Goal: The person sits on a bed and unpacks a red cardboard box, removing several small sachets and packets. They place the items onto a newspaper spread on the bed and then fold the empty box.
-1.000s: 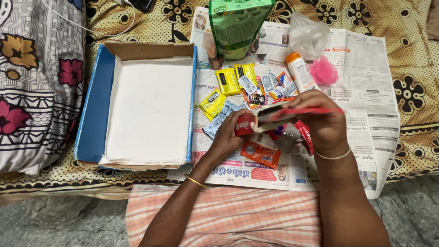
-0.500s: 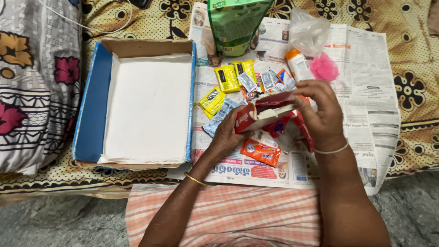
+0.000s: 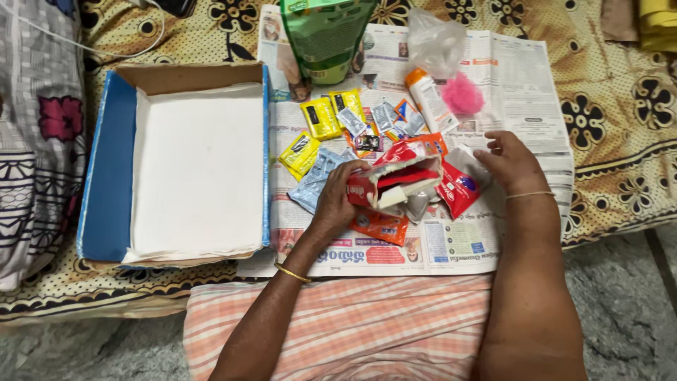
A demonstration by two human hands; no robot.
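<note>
The left hand [image 3: 337, 201] grips a small red carton [image 3: 391, 185] by its left end, fingers curled around it and the thumb on top, holding it just above the newspaper [image 3: 522, 92] with its torn-open flap gaping toward three o'clock. The right hand [image 3: 509, 164] lies apart from the carton at its three o'clock, fingers loosely spread and holding nothing, the fingertips just above a red packet [image 3: 458, 194] on the paper. A heap of small sachets [image 3: 331, 116], yellow, silver and orange, sits at the carton's twelve o'clock, with a green pouch [image 3: 326, 35] standing beyond it and a white bottle [image 3: 430, 99] beside a pink scrubber [image 3: 462, 93] at one o'clock. An open cardboard box [image 3: 113, 162] lined with white paper lies at nine o'clock, with nothing in it. As I judge it, the carton is held only at one end with the open mouth tipped sideways, so whatever is inside could slide out onto the crowded sachets; the torn flap could also rip further if pulled, and the right hand could knock nearby packets askew.
</note>
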